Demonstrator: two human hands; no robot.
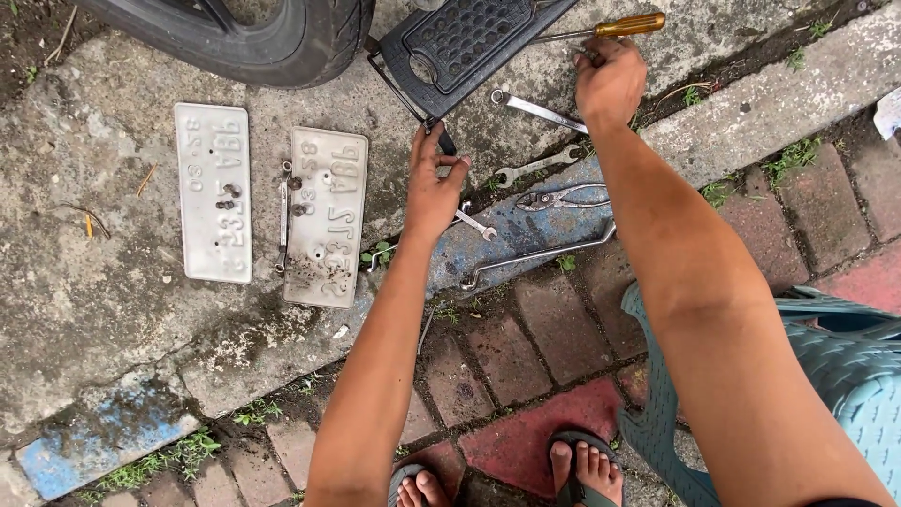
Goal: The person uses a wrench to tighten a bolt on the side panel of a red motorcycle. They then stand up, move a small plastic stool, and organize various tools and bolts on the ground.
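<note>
My left hand grips the near corner of a black plastic cover with a metal bracket that lies on the concrete. My right hand is closed around the shaft of a screwdriver with an amber handle, its tip at the black cover. Two white embossed plates lie face-up to the left, with a small spanner and loose bolts between and on them.
Several spanners and a pair of pliers lie between my arms on the kerb. A black tyre stands at the top left. A teal plastic stool is at the right, my sandalled feet below on red brick paving.
</note>
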